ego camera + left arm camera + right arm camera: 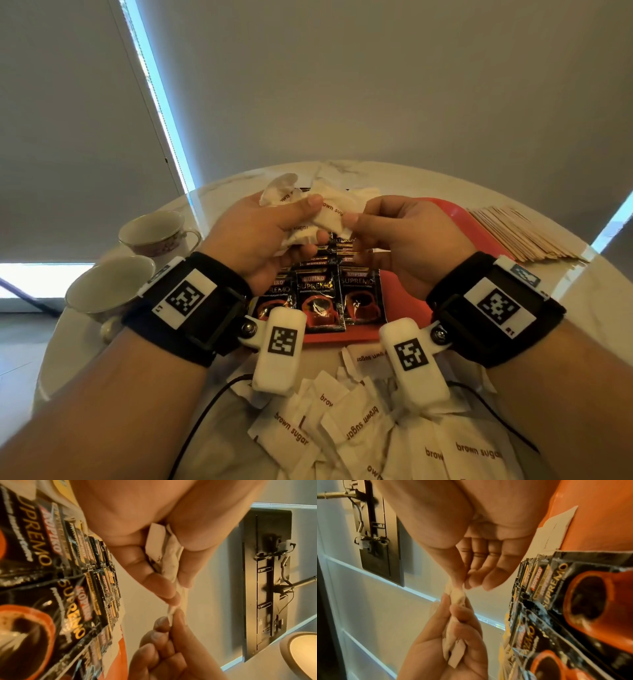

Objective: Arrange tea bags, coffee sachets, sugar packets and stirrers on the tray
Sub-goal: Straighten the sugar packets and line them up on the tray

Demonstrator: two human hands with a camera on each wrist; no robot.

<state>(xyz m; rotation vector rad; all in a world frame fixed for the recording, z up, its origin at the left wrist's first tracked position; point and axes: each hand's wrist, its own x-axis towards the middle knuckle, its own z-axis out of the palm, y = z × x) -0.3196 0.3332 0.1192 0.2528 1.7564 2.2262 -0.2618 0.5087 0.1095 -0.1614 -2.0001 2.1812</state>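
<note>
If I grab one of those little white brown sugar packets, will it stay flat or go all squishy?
Probably squishy: the brown sugar packets bunched in the left hand look crumpled and bent. Likely light too, since the right hand holds one with just a fingertip pinch. The loose ones near the red tray lie fairly flat, so they shouldn't roll.

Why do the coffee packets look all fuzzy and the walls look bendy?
In the left wrist view the coffee sachets sit too close to the lens, so they smear. In the right wrist view they blur as well. In the head view the wide lens curves the table edge, and bright window strips glare.
</note>
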